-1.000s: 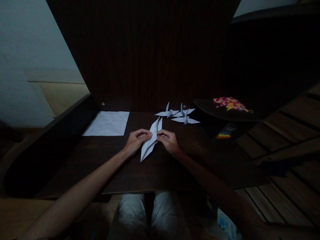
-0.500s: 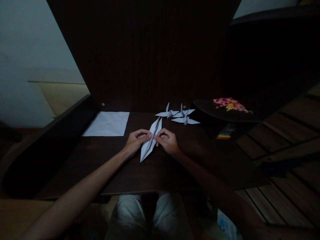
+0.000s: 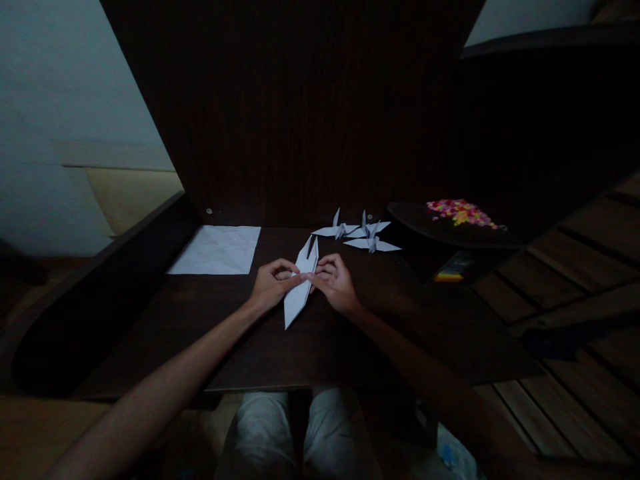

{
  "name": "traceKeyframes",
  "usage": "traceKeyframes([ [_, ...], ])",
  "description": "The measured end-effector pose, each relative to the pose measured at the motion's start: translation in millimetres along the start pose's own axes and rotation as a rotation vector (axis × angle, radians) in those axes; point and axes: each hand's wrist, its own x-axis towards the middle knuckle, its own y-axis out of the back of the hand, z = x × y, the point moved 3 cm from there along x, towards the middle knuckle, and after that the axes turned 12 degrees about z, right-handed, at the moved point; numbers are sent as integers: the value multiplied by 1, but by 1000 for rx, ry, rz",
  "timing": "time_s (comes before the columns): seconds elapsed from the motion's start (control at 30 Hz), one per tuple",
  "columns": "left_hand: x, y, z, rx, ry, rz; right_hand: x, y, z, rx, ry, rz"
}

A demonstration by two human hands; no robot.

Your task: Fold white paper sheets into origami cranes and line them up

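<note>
A folded white paper piece (image 3: 296, 301), long and pointed with a slit at its far end, is held over the dark desk (image 3: 250, 360). My left hand (image 3: 270, 283) grips its left edge, thumb on top. From the other side my right hand (image 3: 336, 283) pinches it, its thumb meeting the left one near the paper's middle. The fingers beneath the paper are partly hidden. Just beyond the hands, several folded white paper cranes (image 3: 373, 245) stand close together near the desk's back panel.
A flat, creased white sheet (image 3: 215, 250) lies at the back left. On a raised dark shelf (image 3: 407, 217) at the right sits a heap of small pink, red and yellow pieces (image 3: 463, 212). A dark side panel (image 3: 100, 293) bounds the desk on the left.
The paper's lengthwise opening has closed, and a flat face now shows upward. Both thumbs have come together over its middle. The view has shifted slightly.
</note>
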Motion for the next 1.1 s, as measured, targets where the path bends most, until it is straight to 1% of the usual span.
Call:
traceKeyframes([
  [0.07,1,0,1,1,-50,19,2,1,4,3,-8,-6],
  [0.13,2,0,1,-20,-67,11,4,2,6,8,-14,-7],
  [0.27,0,-1,2,-61,-43,-50,8,5,7,7,-46,28],
  [0.4,-1,-2,5,-63,-18,-91,8,7,5,-50,-103,49],
  [0.47,-1,-2,4,-60,19,-90,8,8,4,-79,-122,44],
  [0.57,0,-2,0,-43,65,-37,7,8,4,-85,-137,50],
  [0.63,1,-1,-3,-23,73,-16,7,7,4,-77,-140,45],
  [0.9,3,2,-5,35,40,-56,4,6,5,-53,-207,-4],
  [1.0,2,1,-3,37,33,-64,4,6,5,-45,-204,-22],
  [1.1,0,0,-2,31,75,-100,4,6,6,-52,-179,-44],
])
